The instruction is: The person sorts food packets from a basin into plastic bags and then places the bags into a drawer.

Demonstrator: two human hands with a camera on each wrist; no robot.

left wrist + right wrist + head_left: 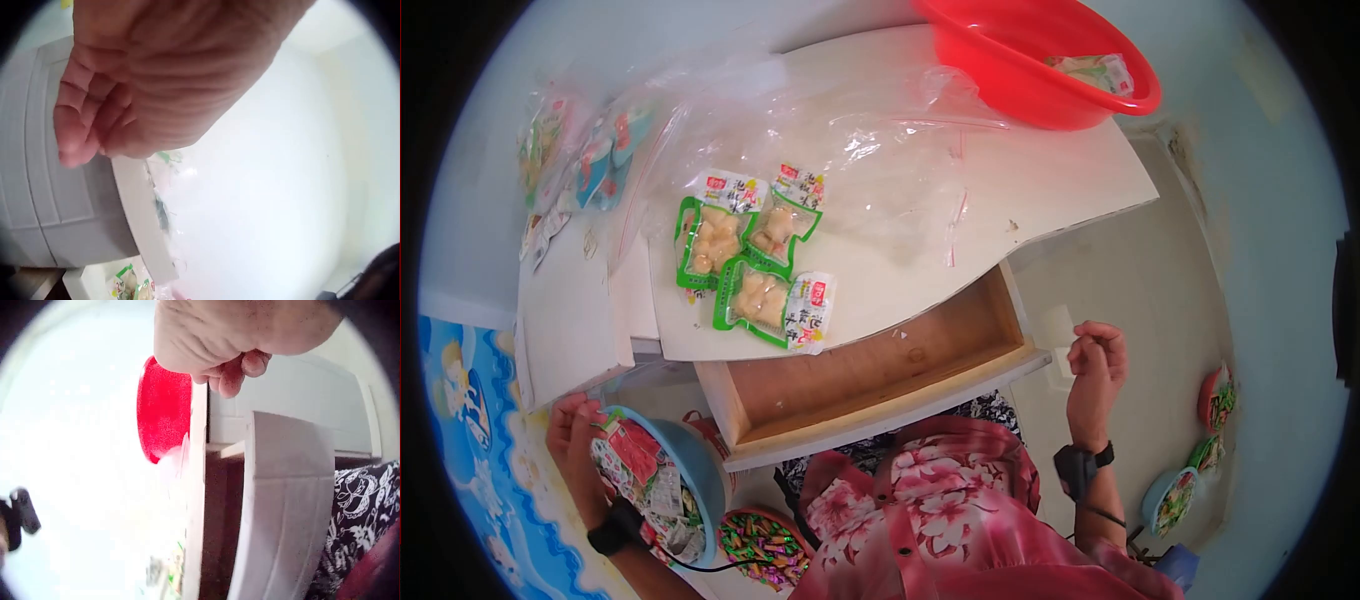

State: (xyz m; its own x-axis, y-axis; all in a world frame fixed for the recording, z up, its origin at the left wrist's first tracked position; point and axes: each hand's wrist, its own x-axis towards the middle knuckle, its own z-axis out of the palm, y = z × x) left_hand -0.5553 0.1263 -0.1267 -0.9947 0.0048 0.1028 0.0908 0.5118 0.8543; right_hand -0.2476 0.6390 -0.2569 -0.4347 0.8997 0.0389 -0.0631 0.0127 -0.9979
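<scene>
My left hand (pixel 575 440) hovers over the left rim of a blue basin (pixel 713 480) filled with packets, its fingers loosely bent. In the left wrist view the same hand (pixel 162 81) shows nothing between its fingers and overlaps the grey cabinet front (pixel 69 206). To the right of the open drawer (pixel 880 365), my right hand (pixel 1097 370) is raised with loosely curled fingers and holds nothing. Green-edged snack packs with pale pieces inside, one on the left (pixel 717 240), one behind (pixel 780 228) and one in front (pixel 760 300), lie on the white tabletop (pixel 880 280).
A red basin (pixel 1040 60) with a pack in it stands at the back right. Clear plastic bags (pixel 880 140) spread across the table's back, with bagged goods (pixel 605 160) at the left. Below are a tub of wrapped candies (pixel 765 545) and small baskets (pixel 1172 500) on the floor.
</scene>
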